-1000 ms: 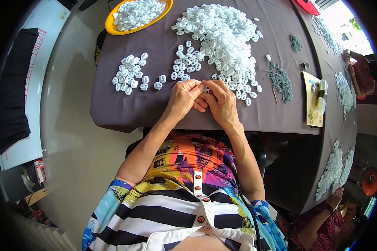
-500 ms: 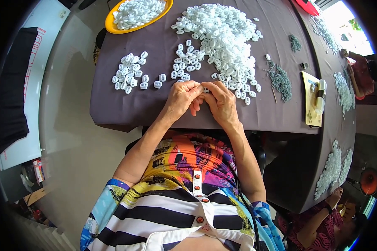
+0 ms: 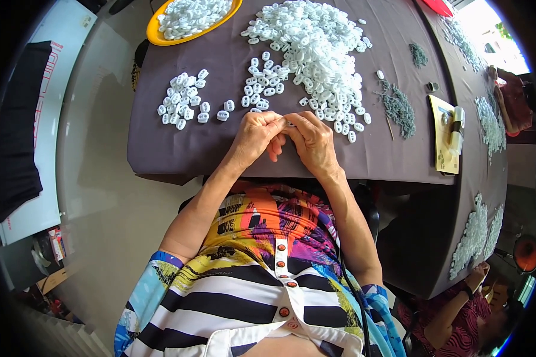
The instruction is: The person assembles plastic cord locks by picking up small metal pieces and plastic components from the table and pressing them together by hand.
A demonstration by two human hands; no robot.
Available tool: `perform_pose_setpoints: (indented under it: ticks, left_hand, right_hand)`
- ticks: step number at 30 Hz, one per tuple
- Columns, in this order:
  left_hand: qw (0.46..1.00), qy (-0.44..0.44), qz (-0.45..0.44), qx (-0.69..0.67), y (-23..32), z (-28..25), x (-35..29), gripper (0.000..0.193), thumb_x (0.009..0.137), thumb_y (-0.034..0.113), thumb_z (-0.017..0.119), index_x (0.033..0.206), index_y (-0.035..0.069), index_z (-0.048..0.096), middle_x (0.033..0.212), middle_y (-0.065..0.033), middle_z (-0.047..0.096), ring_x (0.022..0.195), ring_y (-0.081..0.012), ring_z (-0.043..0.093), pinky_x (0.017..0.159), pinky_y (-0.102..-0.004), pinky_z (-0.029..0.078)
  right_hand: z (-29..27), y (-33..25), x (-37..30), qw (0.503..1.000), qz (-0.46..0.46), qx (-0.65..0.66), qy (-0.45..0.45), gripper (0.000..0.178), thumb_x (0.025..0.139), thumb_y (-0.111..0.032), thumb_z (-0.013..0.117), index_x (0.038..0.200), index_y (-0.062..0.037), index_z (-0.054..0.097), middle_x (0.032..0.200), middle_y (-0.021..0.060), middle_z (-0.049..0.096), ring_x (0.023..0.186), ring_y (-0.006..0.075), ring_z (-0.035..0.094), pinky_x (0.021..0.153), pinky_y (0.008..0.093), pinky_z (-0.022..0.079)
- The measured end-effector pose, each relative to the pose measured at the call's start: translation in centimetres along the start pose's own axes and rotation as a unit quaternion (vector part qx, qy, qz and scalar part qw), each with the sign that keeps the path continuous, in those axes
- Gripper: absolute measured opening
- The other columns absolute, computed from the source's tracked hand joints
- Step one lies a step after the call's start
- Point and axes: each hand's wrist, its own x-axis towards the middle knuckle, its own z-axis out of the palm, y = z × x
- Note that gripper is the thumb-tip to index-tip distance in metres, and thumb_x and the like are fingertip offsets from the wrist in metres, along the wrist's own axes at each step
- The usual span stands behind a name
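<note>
My left hand [image 3: 257, 135] and my right hand [image 3: 313, 141] meet over the near edge of the table, fingertips pinched together. A bit of a small white plastic piece shows at my right fingertips; the fingers cover most of it. What my left fingertips grip is hidden. Just beyond my hands lies a loose cluster of white oval pieces [image 3: 262, 83] with two holes each. A large heap of the same pieces [image 3: 321, 56] spreads behind and to the right. Further left sits a smaller group of thicker-looking white pieces [image 3: 180, 100].
A yellow tray [image 3: 155, 37] of white pieces stands at the far left. To the right are a pile of small grey pieces [image 3: 399, 110], a thin stick [image 3: 390, 128] and a yellow card [image 3: 439, 137] with a white object on it. Another person's arm [image 3: 458, 303] shows lower right.
The table and everything on it sit slightly higher in the picture. My hands stay pinched together, with only small finger shifts.
</note>
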Motion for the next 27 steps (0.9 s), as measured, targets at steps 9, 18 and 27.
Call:
perform_pose_setpoints:
  ticks: [9,18,27]
  left_hand:
    - [0.998,0.06,0.013,-0.018,0.0,1.1,0.2,0.027,0.091,0.021,0.052,0.081,-0.002,0.06,0.06,-0.0051,0.056,0.042,-0.0092,0.051,0.035,-0.0218,0.042]
    - [0.957,0.209,-0.026,0.2,2.0,-3.0,-2.3,0.019,0.089,0.015,0.052,0.083,-0.001,0.059,0.061,-0.0043,0.055,0.041,-0.0066,0.049,0.033,-0.0204,0.038]
    - [0.894,0.258,0.072,0.358,0.0,-5.7,-1.5,0.015,0.089,0.014,0.054,0.082,0.002,0.058,0.057,0.0005,0.051,0.042,-0.0051,0.047,0.034,-0.0212,0.036]
  right_hand:
    - [-0.4,0.0,0.4,0.998,0.04,0.047,0.023,0.025,0.072,-0.002,0.066,0.097,-0.0023,0.063,0.077,0.0064,0.06,0.062,0.0156,0.058,0.056,0.0262,0.047]
    - [-2.2,0.0,-1.5,0.999,-0.024,0.03,0.015,0.022,0.075,-0.002,0.065,0.097,-0.003,0.062,0.086,0.0096,0.06,0.068,0.0206,0.06,0.06,0.0297,0.048]
    - [-12.0,5.2,-4.8,0.944,0.091,-0.238,0.208,0.008,0.079,-0.001,0.062,0.086,-0.0029,0.064,0.079,0.0089,0.06,0.06,0.0178,0.059,0.052,0.0264,0.046]
